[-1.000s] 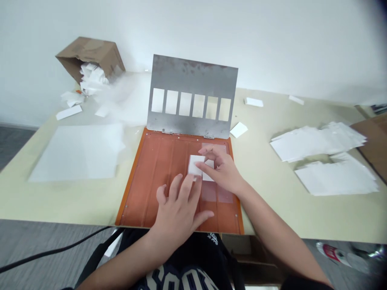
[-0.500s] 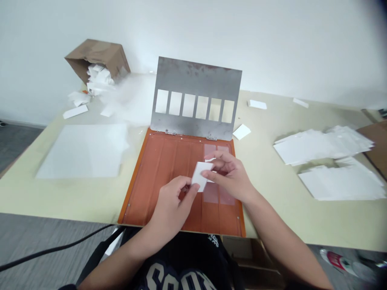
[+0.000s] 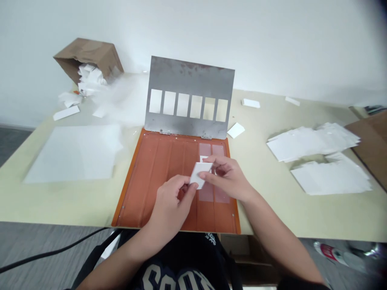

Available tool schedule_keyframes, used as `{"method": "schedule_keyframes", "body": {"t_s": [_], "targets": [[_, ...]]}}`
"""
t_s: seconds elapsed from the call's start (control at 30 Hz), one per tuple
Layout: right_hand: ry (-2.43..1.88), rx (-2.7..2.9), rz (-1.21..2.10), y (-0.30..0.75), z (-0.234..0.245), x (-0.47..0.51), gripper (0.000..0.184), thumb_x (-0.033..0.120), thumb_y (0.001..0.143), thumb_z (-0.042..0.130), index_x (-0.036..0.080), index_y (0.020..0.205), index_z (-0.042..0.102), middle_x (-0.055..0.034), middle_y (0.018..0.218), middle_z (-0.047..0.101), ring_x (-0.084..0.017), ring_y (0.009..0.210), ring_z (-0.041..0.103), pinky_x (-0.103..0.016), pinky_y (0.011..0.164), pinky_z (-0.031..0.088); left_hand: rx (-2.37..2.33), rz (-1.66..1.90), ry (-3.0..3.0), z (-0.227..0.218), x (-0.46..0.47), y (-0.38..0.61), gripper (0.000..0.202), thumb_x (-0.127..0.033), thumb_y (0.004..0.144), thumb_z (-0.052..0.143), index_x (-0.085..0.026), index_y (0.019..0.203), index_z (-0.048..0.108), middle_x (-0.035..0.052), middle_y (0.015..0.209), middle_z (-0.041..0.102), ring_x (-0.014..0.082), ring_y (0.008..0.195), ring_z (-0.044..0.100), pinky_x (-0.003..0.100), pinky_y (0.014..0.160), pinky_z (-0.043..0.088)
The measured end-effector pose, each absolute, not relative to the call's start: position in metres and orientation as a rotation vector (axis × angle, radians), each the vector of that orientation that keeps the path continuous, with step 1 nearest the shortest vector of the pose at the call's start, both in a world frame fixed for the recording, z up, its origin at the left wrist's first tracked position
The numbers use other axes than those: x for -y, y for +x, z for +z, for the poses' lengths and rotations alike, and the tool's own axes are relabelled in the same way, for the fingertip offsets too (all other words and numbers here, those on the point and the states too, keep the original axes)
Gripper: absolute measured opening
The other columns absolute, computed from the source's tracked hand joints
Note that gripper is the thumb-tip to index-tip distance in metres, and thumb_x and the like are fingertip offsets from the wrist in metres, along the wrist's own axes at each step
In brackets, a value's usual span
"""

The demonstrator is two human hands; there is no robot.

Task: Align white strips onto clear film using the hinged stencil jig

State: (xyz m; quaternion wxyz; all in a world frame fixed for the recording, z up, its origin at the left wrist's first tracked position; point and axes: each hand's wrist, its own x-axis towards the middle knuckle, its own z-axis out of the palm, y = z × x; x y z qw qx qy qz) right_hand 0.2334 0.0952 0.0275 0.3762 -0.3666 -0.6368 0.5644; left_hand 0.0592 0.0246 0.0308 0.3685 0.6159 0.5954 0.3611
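Note:
Between my two hands is a small white rectangular card or thin stack of cards (image 3: pixel 199 174), held tilted above an orange-brown grooved board (image 3: pixel 169 161). My left hand (image 3: pixel 175 197) pinches its lower left corner with thumb and forefinger. My right hand (image 3: pixel 225 175) grips its right side, thumb on the face. Under the right hand, two translucent film strips (image 3: pixel 206 195) lie in the board's right grooves, with a white piece (image 3: pixel 203 158) on one, partly hidden. A grey metal lid (image 3: pixel 193 72) with a row of rectangular windows stands raised, hinged to the board's far edge.
On the left lie a stack of translucent sheets (image 3: pixel 72 153) and a tipped cardboard box (image 3: pixel 90 50) spilling white pieces. Piles of white strips (image 3: pixel 314 143) are at right, beside a brown carton (image 3: pixel 370 137). Loose white blocks (image 3: pixel 236 130) sit near the lid.
The whole view has shifted slightly, so the table things appear farther left. Both hands still hold the white card, its tilt slightly changed.

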Motion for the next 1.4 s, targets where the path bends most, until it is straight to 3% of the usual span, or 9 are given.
{"method": "schedule_keyframes", "body": {"t_s": [0.2, 0.3, 0.4, 0.57, 0.73, 0.9, 1.0, 1.1, 1.4], "targets": [[-1.229, 1.673, 0.873, 0.292, 0.038, -0.112, 0.014, 0.037, 0.084, 0.066, 0.024, 0.079, 0.063, 0.0014, 0.072, 0.063, -0.014, 0.065, 0.058, -0.029, 0.061, 0.046, -1.614, 0.892, 1.931, 0.021, -0.018, 0.068, 0.036, -0.033, 0.095, 0.053, -0.020, 0.128, 0.048, 0.0081, 0.117, 0.066, 0.0199, 0.100, 0.063, 0.040, 0.089, 0.047], [-1.710, 1.708, 0.319, 0.346, 0.036, -0.126, 0.018, 0.039, 0.079, 0.065, 0.023, 0.072, 0.059, -0.0003, 0.069, 0.060, -0.019, 0.067, 0.058, -0.034, 0.066, 0.043, -1.599, 0.816, 2.112, 0.018, -0.015, 0.069, 0.034, -0.030, 0.096, 0.051, -0.019, 0.128, 0.046, 0.0105, 0.123, 0.065, 0.0235, 0.111, 0.061, 0.043, 0.092, 0.043], [-2.144, 1.605, 0.111, 0.395, 0.022, -0.137, 0.019, 0.041, 0.074, 0.067, 0.024, 0.075, 0.061, -0.0009, 0.069, 0.063, -0.021, 0.066, 0.058, -0.043, 0.079, 0.040, -1.573, 0.751, 2.217, 0.016, -0.013, 0.070, 0.034, -0.030, 0.097, 0.048, -0.018, 0.129, 0.046, 0.0123, 0.124, 0.065, 0.0249, 0.112, 0.061, 0.043, 0.091, 0.041], [-2.178, 1.558, -0.099, 0.430, -0.005, -0.149, 0.021, 0.043, 0.077, 0.067, 0.026, 0.089, 0.068, -0.0054, 0.079, 0.070, -0.024, 0.077, 0.056, -0.054, 0.086, 0.026, -1.579, 0.698, 2.276, 0.012, -0.010, 0.073, 0.039, -0.031, 0.097, 0.047, -0.017, 0.134, 0.046, 0.0144, 0.124, 0.065, 0.0253, 0.111, 0.061, 0.043, 0.092, 0.038], [-2.083, 1.504, -0.319, 0.434, -0.014, -0.153, 0.019, 0.039, 0.080, 0.062, 0.029, 0.095, 0.068, -0.0106, 0.097, 0.071, -0.035, 0.098, 0.052, -0.056, 0.084, 0.024, -1.579, 0.692, 2.309, 0.009, -0.007, 0.074, 0.037, -0.030, 0.097, 0.049, -0.017, 0.131, 0.051, 0.0128, 0.121, 0.065, 0.0254, 0.108, 0.061, 0.042, 0.091, 0.035], [-2.094, 1.419, -0.245, 0.417, -0.004, -0.155, 0.024, 0.037, 0.078, 0.064, 0.028, 0.100, 0.069, -0.0107, 0.112, 0.070, -0.036, 0.101, 0.057, -0.057, 0.087, 0.030, -1.538, 0.705, 2.325, 0.009, -0.004, 0.072, 0.030, -0.029, 0.096, 0.052, -0.017, 0.123, 0.057, 0.0097, 0.118, 0.065, 0.0241, 0.106, 0.061, 0.042, 0.089, 0.032], [-1.848, 1.540, -0.014, 0.388, 0.012, -0.157, 0.027, 0.040, 0.079, 0.065, 0.023, 0.099, 0.069, -0.0092, 0.109, 0.070, -0.027, 0.088, 0.063, -0.046, 0.082, 0.042, -1.518, 0.677, 2.359, 0.010, -0.004, 0.072, 0.021, -0.026, 0.097, 0.050, -0.019, 0.114, 0.060, 0.0078, 0.114, 0.067, 0.0231, 0.103, 0.061, 0.042, 0.089, 0.030], [-1.519, 1.853, 0.259, 0.345, 0.027, -0.155, 0.025, 0.044, 0.083, 0.063, 0.024, 0.096, 0.070, -0.0079, 0.104, 0.072, -0.024, 0.092, 0.065, -0.039, 0.080, 0.046, -1.522, 0.645, 2.426, 0.011, -0.004, 0.073, 0.018, -0.023, 0.097, 0.048, -0.020, 0.109, 0.062, 0.0065, 0.111, 0.069, 0.0239, 0.102, 0.060, 0.044, 0.089, 0.029], [-1.204, 2.324, 0.422, 0.278, 0.014, -0.132, 0.022, 0.049, 0.088, 0.064, 0.028, 0.092, 0.071, 0.0007, 0.104, 0.073, -0.024, 0.103, 0.063, -0.045, 0.096, 0.024, -1.545, 0.676, 2.572, 0.007, -0.003, 0.076, 0.020, -0.022, 0.097, 0.048, -0.020, 0.105, 0.066, 0.0032, 0.110, 0.072, 0.0259, 0.103, 0.059, 0.045, 0.090, 0.033]]}}
